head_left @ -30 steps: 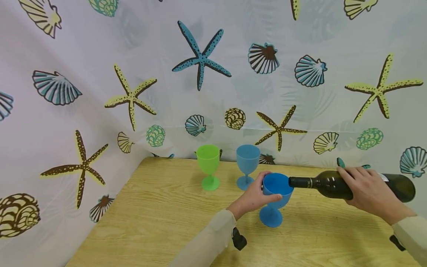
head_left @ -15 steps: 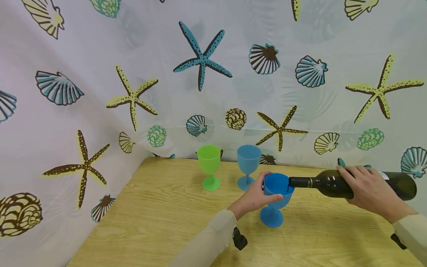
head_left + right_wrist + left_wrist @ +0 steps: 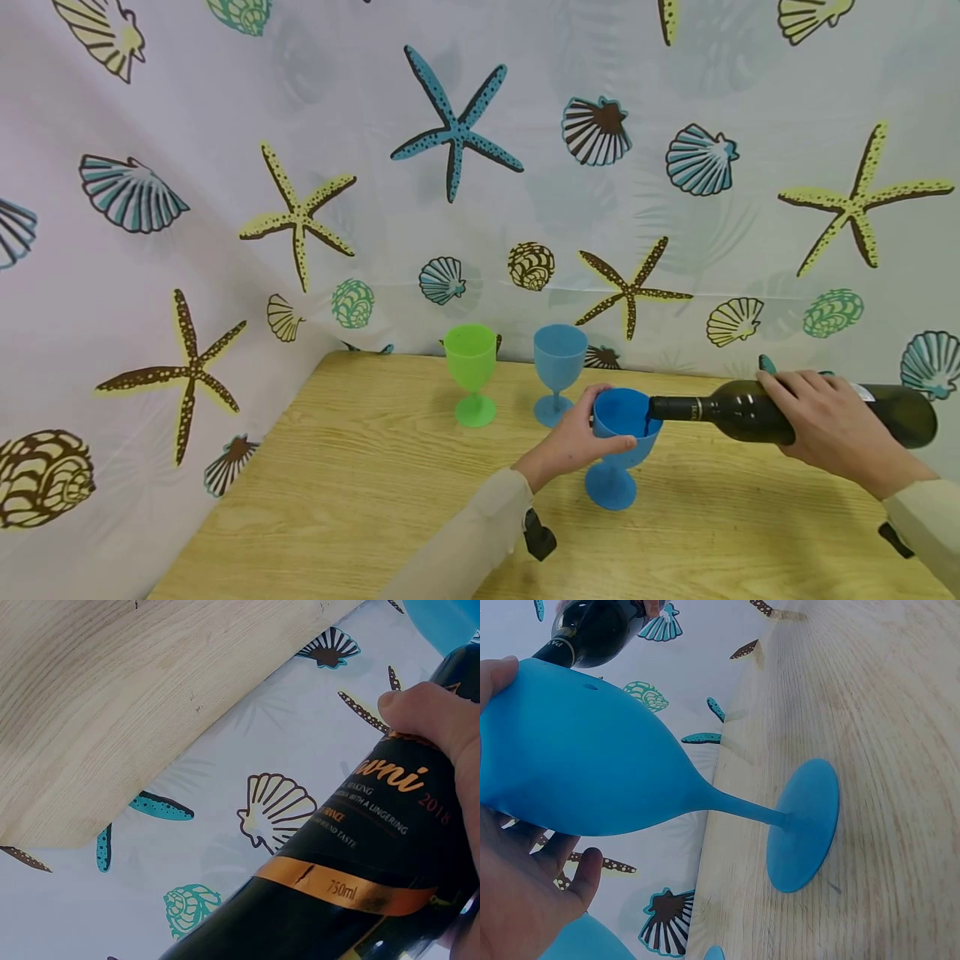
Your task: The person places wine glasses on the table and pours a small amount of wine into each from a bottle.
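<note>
My left hand (image 3: 573, 442) grips the bowl of a blue goblet (image 3: 611, 483), thumb on the near side and fingers round the far side. The goblet's round foot stands on the wooden table, as the left wrist view (image 3: 806, 832) shows. In my right hand (image 3: 832, 425) is a dark wine bottle (image 3: 750, 412), held round its body and tilted nearly level. Its mouth lies over the goblet's right rim, and a thin dark stream of liquid runs down into the bowl. The bottle's label (image 3: 375, 802), with gold and white print, shows in the right wrist view.
Behind the held goblet stand a green goblet (image 3: 471, 367) and a lighter blue goblet (image 3: 559, 358), both upright near the back edge of the wooden table (image 3: 360, 500). A white curtain (image 3: 375, 250) with shells and starfish hangs behind and at the left.
A dark stream has started from the bottle's mouth into the goblet; one second ago none showed. The bottle's base end is slightly higher in view. Both hands keep their hold.
</note>
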The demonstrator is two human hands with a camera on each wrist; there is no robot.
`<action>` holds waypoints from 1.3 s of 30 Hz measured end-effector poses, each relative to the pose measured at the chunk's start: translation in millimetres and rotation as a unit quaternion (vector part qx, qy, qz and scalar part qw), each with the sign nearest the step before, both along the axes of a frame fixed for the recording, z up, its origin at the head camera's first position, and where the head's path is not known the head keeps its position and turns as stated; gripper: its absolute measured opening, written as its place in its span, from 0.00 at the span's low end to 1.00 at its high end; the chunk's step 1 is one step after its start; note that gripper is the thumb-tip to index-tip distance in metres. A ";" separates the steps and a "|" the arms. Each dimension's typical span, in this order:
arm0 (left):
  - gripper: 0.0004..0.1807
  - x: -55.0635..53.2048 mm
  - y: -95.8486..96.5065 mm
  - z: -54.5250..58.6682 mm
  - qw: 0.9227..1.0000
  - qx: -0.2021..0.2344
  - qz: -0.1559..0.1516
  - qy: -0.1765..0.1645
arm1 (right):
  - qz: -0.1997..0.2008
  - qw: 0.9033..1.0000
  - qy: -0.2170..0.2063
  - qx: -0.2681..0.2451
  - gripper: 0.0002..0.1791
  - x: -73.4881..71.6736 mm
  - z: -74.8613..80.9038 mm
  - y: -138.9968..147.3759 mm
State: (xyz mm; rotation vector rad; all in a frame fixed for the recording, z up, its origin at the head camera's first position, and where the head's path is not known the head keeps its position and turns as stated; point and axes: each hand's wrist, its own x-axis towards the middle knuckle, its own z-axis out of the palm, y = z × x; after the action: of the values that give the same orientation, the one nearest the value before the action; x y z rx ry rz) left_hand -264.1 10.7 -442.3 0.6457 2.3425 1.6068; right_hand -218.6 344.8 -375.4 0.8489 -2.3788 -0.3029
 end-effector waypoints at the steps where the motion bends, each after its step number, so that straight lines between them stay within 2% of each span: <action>1: 0.43 0.0 0.0 0.3 1.000 0.000 0.000 0.000 | -0.002 1.000 0.000 0.002 0.58 0.0 0.2 -0.2; 21: 0.44 0.4 -1.2 1.4 1.000 0.004 -0.005 -0.003 | 0.018 1.000 -0.002 -0.005 0.60 -2.4 1.0 0.1; 28: 0.43 1.0 -0.6 2.0 1.000 0.006 -0.004 -0.004 | 0.001 1.000 0.004 0.011 0.61 -2.1 2.2 -1.3; 39: 0.43 2.2 -0.7 3.4 1.000 0.003 -0.003 -0.002 | -0.003 1.000 0.006 0.023 0.62 -2.4 4.2 -2.4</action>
State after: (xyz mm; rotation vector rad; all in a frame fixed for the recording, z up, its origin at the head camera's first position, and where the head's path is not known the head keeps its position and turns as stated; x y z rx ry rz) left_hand -261.9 10.0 -438.8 0.6501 2.3318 1.6107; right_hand -221.0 342.4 -371.2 0.8583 -2.3712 -0.3664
